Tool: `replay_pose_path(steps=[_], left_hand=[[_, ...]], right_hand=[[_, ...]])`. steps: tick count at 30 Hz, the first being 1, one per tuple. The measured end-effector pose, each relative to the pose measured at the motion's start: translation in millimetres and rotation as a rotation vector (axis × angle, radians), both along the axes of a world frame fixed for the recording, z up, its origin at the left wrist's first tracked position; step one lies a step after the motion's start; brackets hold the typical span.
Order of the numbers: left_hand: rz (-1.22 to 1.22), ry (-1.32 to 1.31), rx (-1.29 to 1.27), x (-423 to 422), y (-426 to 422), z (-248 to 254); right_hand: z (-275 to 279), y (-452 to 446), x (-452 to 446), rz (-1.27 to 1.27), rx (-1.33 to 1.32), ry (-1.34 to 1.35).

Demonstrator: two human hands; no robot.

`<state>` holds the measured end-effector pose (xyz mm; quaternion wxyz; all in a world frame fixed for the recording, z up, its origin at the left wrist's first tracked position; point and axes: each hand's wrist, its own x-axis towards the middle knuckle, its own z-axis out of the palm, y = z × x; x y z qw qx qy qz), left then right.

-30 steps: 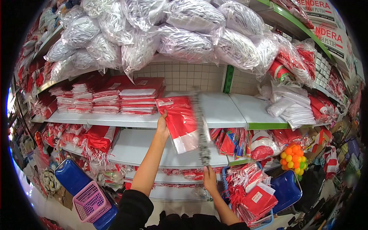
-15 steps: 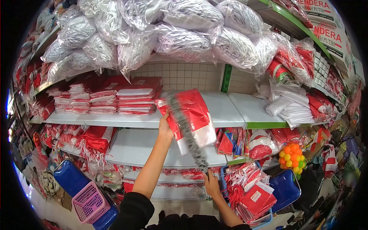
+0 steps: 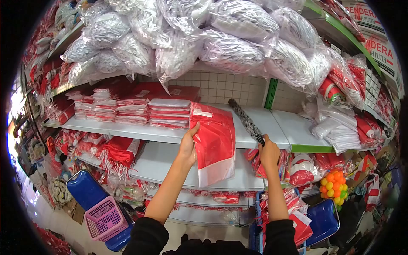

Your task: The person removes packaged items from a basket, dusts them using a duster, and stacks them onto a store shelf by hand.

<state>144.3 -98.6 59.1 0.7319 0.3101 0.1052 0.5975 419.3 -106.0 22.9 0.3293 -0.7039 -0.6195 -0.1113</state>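
Observation:
My left hand (image 3: 187, 144) grips the left edge of a plastic-wrapped red and white flag (image 3: 213, 142), held up in front of the shelf. In my right hand (image 3: 268, 153) is the dark handle of a grey fluffy duster (image 3: 246, 120). Its head points up and left over the shelf board (image 3: 265, 124), near the back wall; whether it touches the board I cannot tell. Left of the held flag, stacks of wrapped red and white flags (image 3: 170, 114) lie on the same shelf.
Bags of white strips (image 3: 238, 51) bulge over the upper shelf. White plastic packs (image 3: 333, 127) lie at right. Below stand a pink basket (image 3: 106, 219) on a blue chair (image 3: 87, 191), a blue basket (image 3: 260, 238) of flags, and another blue chair (image 3: 324, 221). Orange and yellow balls (image 3: 333, 185) hang at right.
The duster has swung from across the front of the flag to the shelf at its right, with my right hand raised. The flag now hangs straighter in my left hand. The view has shifted.

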Motion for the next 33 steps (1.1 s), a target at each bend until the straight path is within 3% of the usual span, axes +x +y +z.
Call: replay_pose_path(steps=[3, 4, 7, 9, 11, 12, 13, 15, 18, 19, 21, 23, 24, 27, 31, 33], left_hand=[[0.060, -0.074, -0.002, -3.9, -12.7, 4.8], [0.087, -0.114, -0.010, -5.1, -18.1, 6.9], [0.193, -0.076, -0.003, -9.2, -23.5, 9.6], [0.331, 0.082, 0.065, -0.1, -21.4, 6.5], [0.433, 0.310, 0.219, 16.9, -17.1, -0.9], [0.452, 0.434, 0.338, 21.9, -10.7, -9.7], [0.208, 0.527, 0.285, 20.5, -24.9, 1.9], [0.186, 0.719, 0.607, 23.1, -39.3, 17.0], [-0.103, 0.396, 0.631, -2.4, -31.9, 27.7], [0.006, 0.489, 0.701, -20.7, -34.2, 35.4], [0.426, 0.940, 0.792, -60.6, -35.6, 40.3], [0.695, 1.165, 0.755, -97.3, -27.3, 26.4], [0.832, 1.276, 0.731, -110.9, -21.4, 18.1], [0.503, 1.142, 0.360, -138.6, -8.4, -0.2], [0.217, 0.516, 0.215, -164.0, 13.8, 8.2], [0.419, 0.470, 0.242, -173.7, 27.1, 21.3]], right_hand=[[-1.8, 29.5, -8.7, -0.049, -0.020, -0.196], [18.4, 14.5, -25.3, -0.087, -0.221, -0.058], [20.8, -15.3, -60.3, -0.150, 0.248, -0.335], [16.5, -29.9, -85.8, 0.150, 0.037, -0.174], [1.2, -30.0, -115.9, 0.763, 0.036, 0.333], [-7.1, -28.3, -127.5, 0.833, 0.071, 0.489], [-16.2, -24.8, -138.7, 0.899, 0.106, 0.646], [-33.1, -16.8, -158.7, 1.019, 0.176, 0.962], [-42.2, -11.3, -173.3, 1.149, 0.265, 1.404], [-37.0, -14.2, -176.4, 1.168, 0.298, 1.535], [-25.7, -12.3, -181.8, 1.200, 0.368, 1.735], [-10.7, -3.3, -182.7, 1.229, 0.436, 1.866], [-3.0, -0.9, -186.4, 1.397, 0.374, 1.964], [18.5, 19.3, -206.3, 1.431, 0.283, 1.896], [56.9, 80.1, -237.3, 1.225, 0.309, 1.609], [73.3, 110.3, -239.0, 1.041, 0.203, 1.490]])
